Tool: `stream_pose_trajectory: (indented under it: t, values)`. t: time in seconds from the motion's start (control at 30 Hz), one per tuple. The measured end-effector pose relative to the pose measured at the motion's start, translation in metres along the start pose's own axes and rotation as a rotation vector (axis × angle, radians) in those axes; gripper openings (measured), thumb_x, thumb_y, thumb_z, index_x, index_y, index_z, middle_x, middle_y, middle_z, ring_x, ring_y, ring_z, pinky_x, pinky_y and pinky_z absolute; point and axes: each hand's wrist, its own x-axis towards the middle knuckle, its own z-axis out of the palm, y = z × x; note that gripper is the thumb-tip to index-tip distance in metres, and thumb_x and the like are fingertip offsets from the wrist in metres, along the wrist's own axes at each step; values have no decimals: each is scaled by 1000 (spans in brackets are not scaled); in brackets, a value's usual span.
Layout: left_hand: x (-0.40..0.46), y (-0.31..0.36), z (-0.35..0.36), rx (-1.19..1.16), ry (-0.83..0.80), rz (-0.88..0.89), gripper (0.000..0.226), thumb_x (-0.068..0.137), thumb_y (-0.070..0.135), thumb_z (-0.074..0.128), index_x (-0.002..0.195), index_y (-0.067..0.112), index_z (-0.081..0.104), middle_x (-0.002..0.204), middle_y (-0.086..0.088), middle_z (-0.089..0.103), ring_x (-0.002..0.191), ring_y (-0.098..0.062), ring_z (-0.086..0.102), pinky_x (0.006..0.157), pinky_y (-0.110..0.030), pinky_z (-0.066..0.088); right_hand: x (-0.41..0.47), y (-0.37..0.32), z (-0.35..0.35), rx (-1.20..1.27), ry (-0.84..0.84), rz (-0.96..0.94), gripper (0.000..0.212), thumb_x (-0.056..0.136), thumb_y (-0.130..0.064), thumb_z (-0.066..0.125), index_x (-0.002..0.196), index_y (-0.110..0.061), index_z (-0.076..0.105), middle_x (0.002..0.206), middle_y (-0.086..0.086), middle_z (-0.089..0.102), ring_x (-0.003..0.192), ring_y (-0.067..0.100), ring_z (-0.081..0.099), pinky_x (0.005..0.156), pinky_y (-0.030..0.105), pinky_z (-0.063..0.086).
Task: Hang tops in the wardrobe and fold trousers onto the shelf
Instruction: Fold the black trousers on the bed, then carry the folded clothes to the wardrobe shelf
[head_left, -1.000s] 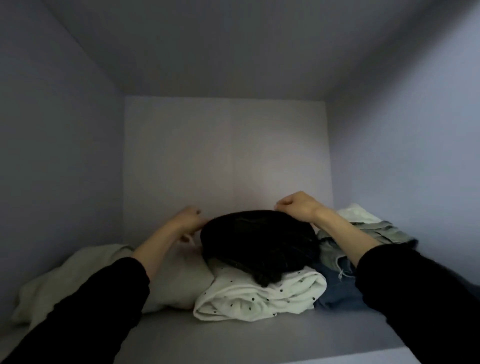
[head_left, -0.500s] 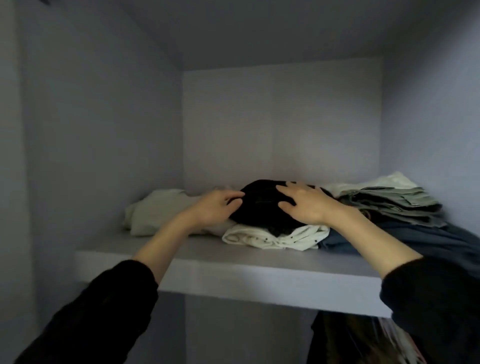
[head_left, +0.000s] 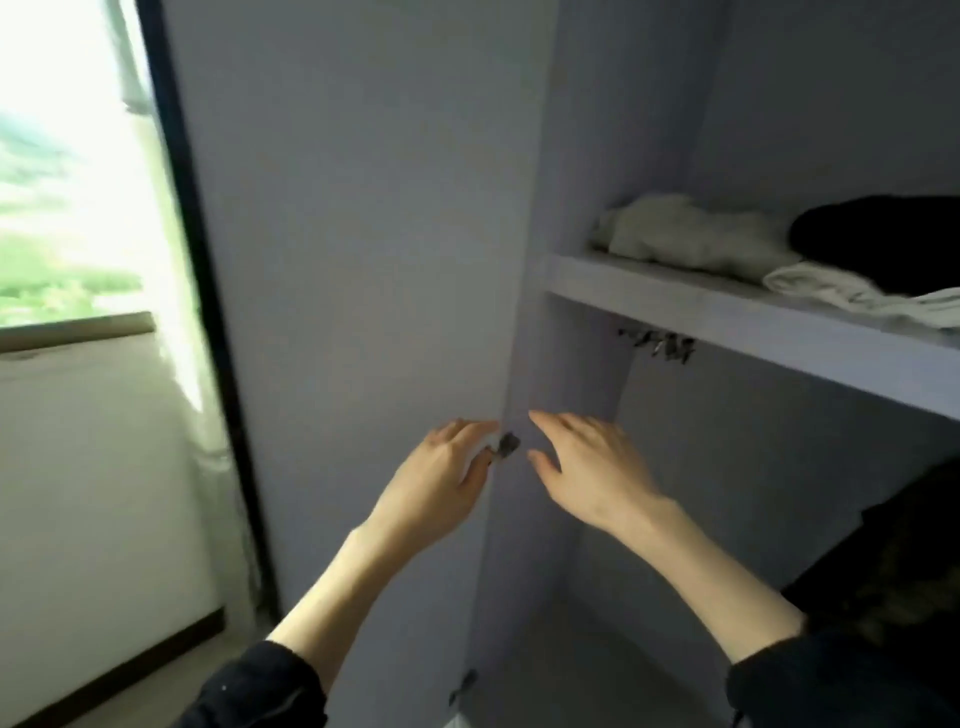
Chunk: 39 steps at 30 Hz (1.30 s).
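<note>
The wardrobe shelf (head_left: 675, 301) runs across the upper right. On it lie folded black trousers (head_left: 883, 244), stacked on a white folded garment (head_left: 841, 291), with a pale crumpled garment (head_left: 685, 234) to their left. Both hands are down below the shelf and hold nothing. My left hand (head_left: 447, 473) reaches the free edge of the open wardrobe door (head_left: 363, 260), its fingertips beside a small dark fitting (head_left: 508, 445). Just right of that edge, my right hand (head_left: 587, 467) hovers with its fingers spread.
Dark clothes (head_left: 909, 571) hang at the right under the shelf. Small dark metal parts (head_left: 657, 345) show beneath the shelf's left end. A bright window (head_left: 67, 182) with a dark frame fills the left, and a white wall stands below it.
Both hands have left the black trousers on the shelf and dropped to the door edge. The view has swung left and down.
</note>
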Motion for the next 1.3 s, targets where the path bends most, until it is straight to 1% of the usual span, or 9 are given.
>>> stream_pose_trajectory:
  t: [0.07,0.2,0.3,0.4,0.63,0.77,1.0,1.2,1.3]
  values:
    - [-67,-25,-1,31,-65,-95,41,96,25,43,136,19,47,134,1,52,124,-17,46,100,-20,30,-16,-54,35,11,-171,-83,45,99,-38,38,140,-21,39,137,4,51,125,27,47,98,37,39]
    - [-198,-84,-36,82,-206,-414,42,96,24,47,138,22,43,136,4,49,120,-17,50,101,-27,37,-52,-167,105,64,-429,-216,43,100,-37,36,138,-19,42,136,7,51,125,29,48,98,38,39]
    - [-263,-112,-72,85,-223,-519,37,94,19,49,131,16,51,130,-3,55,120,-22,51,100,-36,41,-69,-229,135,122,-497,-297,43,100,-36,36,139,-20,41,138,7,50,125,29,47,96,38,39]
    - [-338,-143,-116,119,-164,-726,42,95,21,49,137,18,45,136,-3,50,126,-20,46,105,-31,35,-83,-307,163,175,-555,-414,45,100,-37,36,142,-21,38,138,6,50,125,28,47,97,38,39]
    - [-470,-182,-172,89,35,-1157,41,96,18,48,137,15,44,141,-2,46,132,-14,39,104,-17,24,-84,-454,217,209,-692,-694,44,100,-37,36,142,-22,38,138,4,51,125,28,47,99,36,37]
    - [-488,-223,-201,73,225,-1357,40,97,20,45,137,19,44,141,2,45,131,-12,39,105,-21,26,-43,-525,244,203,-728,-879,44,100,-37,36,142,-22,38,138,4,50,125,27,47,98,37,38]
    - [-480,-293,-236,33,692,-1582,36,98,23,42,133,26,48,135,10,47,126,-7,40,98,-21,30,35,-632,285,233,-807,-1119,44,100,-36,37,141,-21,37,130,3,55,119,26,50,95,37,43]
    - [-512,-325,-284,122,913,-1769,36,98,24,43,134,28,47,135,10,46,124,-7,42,86,-13,35,55,-762,288,261,-860,-1442,49,99,-35,39,145,-23,29,137,6,49,125,26,47,99,38,41]
    - [-550,-344,-314,182,998,-1870,37,99,25,42,135,26,46,139,9,44,125,-8,41,90,-15,35,47,-836,290,254,-868,-1620,51,99,-36,39,147,-25,24,141,5,45,127,27,44,101,39,39]
